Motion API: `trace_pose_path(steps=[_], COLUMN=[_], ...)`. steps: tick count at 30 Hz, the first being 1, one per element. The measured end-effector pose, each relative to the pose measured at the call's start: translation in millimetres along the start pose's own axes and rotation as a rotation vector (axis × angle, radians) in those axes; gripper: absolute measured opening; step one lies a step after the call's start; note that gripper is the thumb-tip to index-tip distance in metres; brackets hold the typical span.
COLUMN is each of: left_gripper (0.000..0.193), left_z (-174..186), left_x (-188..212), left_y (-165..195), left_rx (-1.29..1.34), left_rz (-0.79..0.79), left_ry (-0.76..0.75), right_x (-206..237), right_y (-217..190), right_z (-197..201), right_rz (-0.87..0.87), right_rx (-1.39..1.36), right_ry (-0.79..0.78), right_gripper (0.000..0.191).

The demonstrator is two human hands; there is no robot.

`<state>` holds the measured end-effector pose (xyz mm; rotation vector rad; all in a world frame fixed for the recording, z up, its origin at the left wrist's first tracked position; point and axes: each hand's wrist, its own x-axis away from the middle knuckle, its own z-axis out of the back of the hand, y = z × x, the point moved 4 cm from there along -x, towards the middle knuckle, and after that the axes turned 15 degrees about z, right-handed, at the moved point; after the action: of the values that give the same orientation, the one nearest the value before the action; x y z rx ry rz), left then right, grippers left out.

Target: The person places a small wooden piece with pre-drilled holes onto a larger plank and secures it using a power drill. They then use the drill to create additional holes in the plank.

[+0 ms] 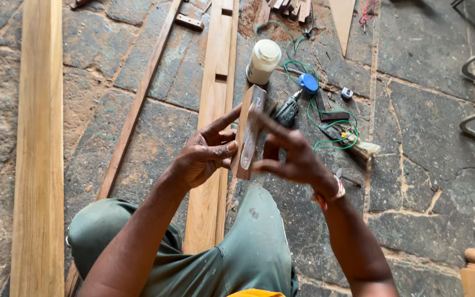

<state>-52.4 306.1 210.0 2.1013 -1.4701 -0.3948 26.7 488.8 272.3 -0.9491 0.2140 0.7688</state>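
Left hand (207, 154) grips small wooden block (247, 129) upright, edge tilted toward face for access. Right hand (295, 159), fingers spread, not gripping, smears pale glue along block edge. Glue bottle (263, 60), drill (287, 110), green wire (331, 118) close by on stone floor (413, 110); long planks (38, 137) alongside.

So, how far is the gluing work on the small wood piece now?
Looks done: the white glue bottle stands open on the stone floor, its blue cap beside it, and pale glue already lies on the small wooden block. In hand: the left hand holds the block while the right hand touches the glue. Left: the block is not yet joined to the long plank.
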Motion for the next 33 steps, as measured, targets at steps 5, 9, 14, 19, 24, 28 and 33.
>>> trace_pose_path(steps=[5, 9, 14, 19, 24, 28, 33], left_gripper=[0.088, 0.087, 0.087, 0.086, 0.088, 0.090, 0.090], left_z=[6, 7, 6, 2, 2, 1, 0], left_x=[0, 1, 3, 3, 4, 4, 4], left_y=[1, 1, 8, 10, 14, 15, 14], left_rx=[0.039, 0.019, 0.000, -0.027, -0.002, -0.029, -0.039], left_rz=[-0.043, -0.031, -0.054, -0.064, -0.100, -0.087, -0.104], left_ry=[-0.048, -0.039, 0.032, 0.027, 0.031, 0.060, 0.079], right_x=[-6, -2, 17, 22, 23, 17, 25], right_y=[-1, 4, -7, -5, -15, -8, -18], right_z=[1, -4, -30, -28, -37, -28, -31], right_rz=[0.085, -0.112, 0.039, 0.040, 0.078, 0.037, 0.090], right_rx=[-0.046, -0.031, -0.057, -0.041, -0.036, -0.036, -0.063], right_ry=[-0.027, 0.010, -0.108, 0.018, -0.115, 0.073, 0.066], right_gripper=[0.088, 0.091, 0.070, 0.055, 0.072, 0.076, 0.063])
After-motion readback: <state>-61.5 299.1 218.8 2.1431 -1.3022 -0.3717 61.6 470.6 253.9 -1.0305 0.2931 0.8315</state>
